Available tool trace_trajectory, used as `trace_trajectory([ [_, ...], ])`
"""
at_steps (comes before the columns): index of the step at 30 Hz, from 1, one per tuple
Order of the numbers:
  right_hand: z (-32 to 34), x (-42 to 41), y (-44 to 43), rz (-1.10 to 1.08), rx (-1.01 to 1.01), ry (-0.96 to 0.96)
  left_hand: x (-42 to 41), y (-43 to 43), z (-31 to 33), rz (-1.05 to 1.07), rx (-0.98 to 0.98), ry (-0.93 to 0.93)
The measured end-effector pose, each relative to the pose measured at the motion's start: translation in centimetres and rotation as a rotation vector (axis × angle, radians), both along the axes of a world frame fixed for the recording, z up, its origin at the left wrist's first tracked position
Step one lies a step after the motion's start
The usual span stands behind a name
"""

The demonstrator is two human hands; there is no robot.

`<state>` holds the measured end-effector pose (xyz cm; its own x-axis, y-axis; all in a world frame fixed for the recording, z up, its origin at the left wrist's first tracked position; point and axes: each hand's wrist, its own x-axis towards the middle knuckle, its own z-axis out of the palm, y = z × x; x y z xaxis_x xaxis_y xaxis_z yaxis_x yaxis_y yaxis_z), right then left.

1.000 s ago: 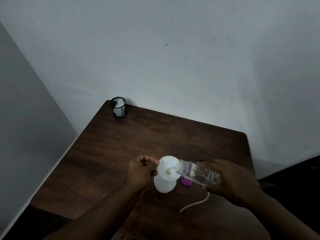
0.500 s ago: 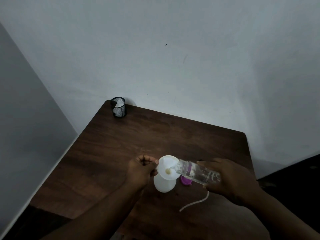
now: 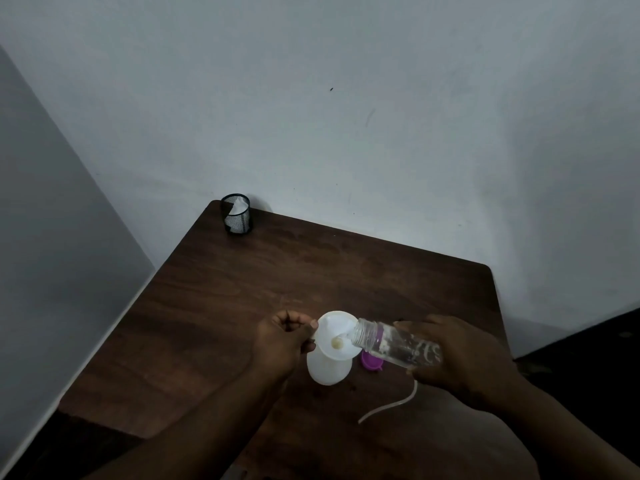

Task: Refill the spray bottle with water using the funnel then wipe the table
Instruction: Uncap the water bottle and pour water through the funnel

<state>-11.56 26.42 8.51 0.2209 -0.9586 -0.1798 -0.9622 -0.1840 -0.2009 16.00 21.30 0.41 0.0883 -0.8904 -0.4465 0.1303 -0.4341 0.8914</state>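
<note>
At lower centre of the frame, the white spray bottle [image 3: 329,370] is stood upright on the dark wooden table [image 3: 242,289], with a white funnel [image 3: 334,336] seated in its neck. The funnel rim is pinched by the left hand [image 3: 280,341], thumb and forefinger curled on it. A clear water bottle [image 3: 398,346] is gripped by the right hand [image 3: 460,355], fingers wrapped round the body, tilted near-flat with its mouth over the funnel bowl. Whether water is running cannot be told.

Step judged: pouring; wiping not yet begun. The pour is best kept slow, with the mouth centred over the bowl and the funnel held level so the narrow outlet is not flooded.

A purple cap [image 3: 372,363] lies just beside the spray bottle. A pale dip tube [image 3: 391,405] lies curved below the right hand and could be swept by the wrist. The table's right edge is near that hand. Open wood is left toward the upper left, where a black mesh cup [image 3: 237,213] is stood at the corner, well apart.
</note>
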Motion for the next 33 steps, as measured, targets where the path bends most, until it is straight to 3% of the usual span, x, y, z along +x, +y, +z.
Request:
trace_trajectory([
  [33, 0.24, 0.25, -0.23, 0.032, -0.004, 0.021, 0.17, 0.23, -0.14, 0.008, 0.003, 0.004],
])
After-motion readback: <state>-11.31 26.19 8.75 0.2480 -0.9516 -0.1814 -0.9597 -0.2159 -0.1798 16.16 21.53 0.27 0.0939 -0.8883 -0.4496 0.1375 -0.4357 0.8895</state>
